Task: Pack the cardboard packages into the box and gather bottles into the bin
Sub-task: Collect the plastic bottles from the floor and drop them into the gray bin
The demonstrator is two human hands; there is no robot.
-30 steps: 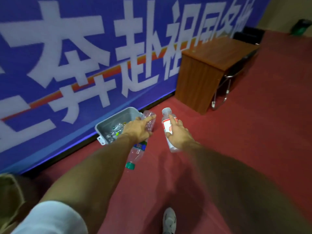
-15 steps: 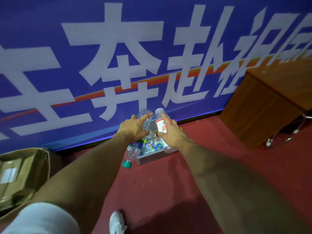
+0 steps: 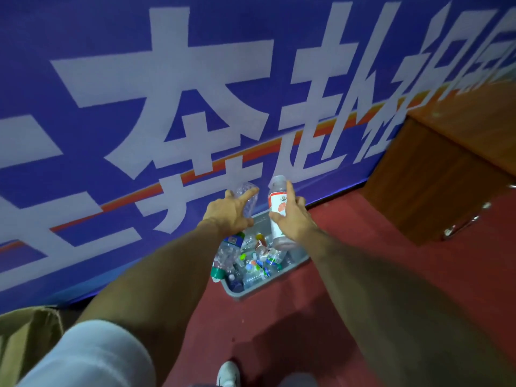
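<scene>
Both hands are reaching forward side by side, each one gripping a bottle over the bin. The left hand [image 3: 227, 212] is curling round a clear crumpled bottle [image 3: 248, 197], with its index finger stretching out along the plastic. That bottle is tilting with its green cap pointing down below the hand, just over the near left corner of the bin. The right hand [image 3: 290, 219] is wrapping round a white bottle [image 3: 276, 198] with a red and white label, its index finger lying straight up the side. This bottle is standing nearly upright, its cap rising above the fingertips and its base hanging below the palm.

The grey bin [image 3: 268, 286] is sitting on the red floor [image 3: 279, 331] directly beneath both hands, and a heap of empty bottles [image 3: 255, 265] with caps of several colours is lying inside it. Beyond the hands, a blue banner [image 3: 111, 107] with large white characters is filling the wall. Well off to the right of the right hand, a wooden tabletop [image 3: 474, 121] is standing against that banner. Near the left elbow, by a white sleeve [image 3: 89, 356], the open cardboard box [image 3: 25, 336] is showing at the edge of view; what is in it cannot be told. Between the forearms, a white shoe [image 3: 228, 374] is resting on the floor.
</scene>
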